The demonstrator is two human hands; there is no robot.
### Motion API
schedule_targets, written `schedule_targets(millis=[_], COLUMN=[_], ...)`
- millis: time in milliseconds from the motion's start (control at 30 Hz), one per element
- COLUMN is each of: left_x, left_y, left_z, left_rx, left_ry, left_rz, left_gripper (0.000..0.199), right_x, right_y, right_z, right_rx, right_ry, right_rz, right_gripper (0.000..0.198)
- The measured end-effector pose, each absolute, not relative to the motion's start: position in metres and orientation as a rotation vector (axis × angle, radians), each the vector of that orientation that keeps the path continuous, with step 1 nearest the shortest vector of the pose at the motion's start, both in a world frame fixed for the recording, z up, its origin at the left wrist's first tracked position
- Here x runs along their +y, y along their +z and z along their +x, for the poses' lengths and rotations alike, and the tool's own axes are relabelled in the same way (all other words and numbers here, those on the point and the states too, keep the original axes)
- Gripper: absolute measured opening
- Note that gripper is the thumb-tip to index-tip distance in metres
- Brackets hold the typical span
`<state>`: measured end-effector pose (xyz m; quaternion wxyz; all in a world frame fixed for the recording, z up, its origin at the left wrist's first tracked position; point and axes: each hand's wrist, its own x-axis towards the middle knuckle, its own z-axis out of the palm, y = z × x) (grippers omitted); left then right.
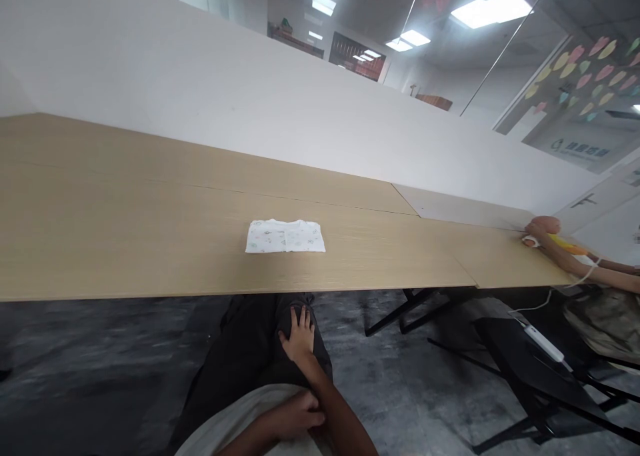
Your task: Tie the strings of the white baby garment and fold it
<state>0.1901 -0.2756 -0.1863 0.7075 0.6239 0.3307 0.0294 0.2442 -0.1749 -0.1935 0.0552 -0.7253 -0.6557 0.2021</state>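
A small white shirt (285, 237) with a faint print lies folded into a flat rectangle on the table, its neckline towards the wall. Neither hand touches it. My right hand (300, 336) rests on my dark trouser leg below the table edge, palm down and fingers spread. Closer to my body, my left hand (299, 414) is curled against my right forearm, over my light top. Its fingertips are partly hidden, and nothing shows in it.
The long wooden table (125, 243) runs along a white partition (250, 103). At the far right, another person's arms (565, 253) reach over the table around a doll-like item (546, 225). A black folding chair (525, 363) carries a white power strip (544, 343) with a cable.
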Motion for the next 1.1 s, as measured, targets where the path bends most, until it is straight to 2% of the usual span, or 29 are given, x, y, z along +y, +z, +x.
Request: schedule_targets(millis=[367, 633, 733, 833, 933, 1033, 1100], left_x=[-0.275, -0.276, -0.279, -0.278, -0.264, -0.223, -0.178], left_y=[-0.180, -0.189, -0.180, -0.152, -0.100, -0.036, 0.000], left_z=[0.189, 0.194, 0.193, 0.188, 0.169, 0.131, 0.101], left_rx=[0.709, 0.669, 0.642, 0.589, 0.522, 0.588, 0.728], left_ry=[0.100, 0.125, 0.150, 0.140, 0.165, 0.321, 0.604], left_rz=[1.400, 1.440, 1.496, 1.589, 1.650, 1.629, 1.651], left_gripper=[0.023, 0.033, 0.033, 0.031, 0.032, 0.039, 0.047], right_x=[-0.175, -0.176, -0.184, -0.194, -0.191, -0.160, -0.123], right_y=[-0.192, -0.191, -0.176, -0.150, -0.112, -0.065, -0.030], right_z=[0.243, 0.243, 0.243, 0.246, 0.255, 0.271, 0.283], right_rx=[-2.001, -1.984, -2.046, -2.267, -2.387, -2.172, -1.943], right_ry=[0.622, 0.599, 0.562, 0.521, 0.485, 0.359, 0.284], right_rz=[-2.220, -2.212, -2.088, -1.641, -1.215, -1.137, -1.197], right_gripper=[0.080, 0.079, 0.065, 0.048, 0.044, 0.039, 0.039])
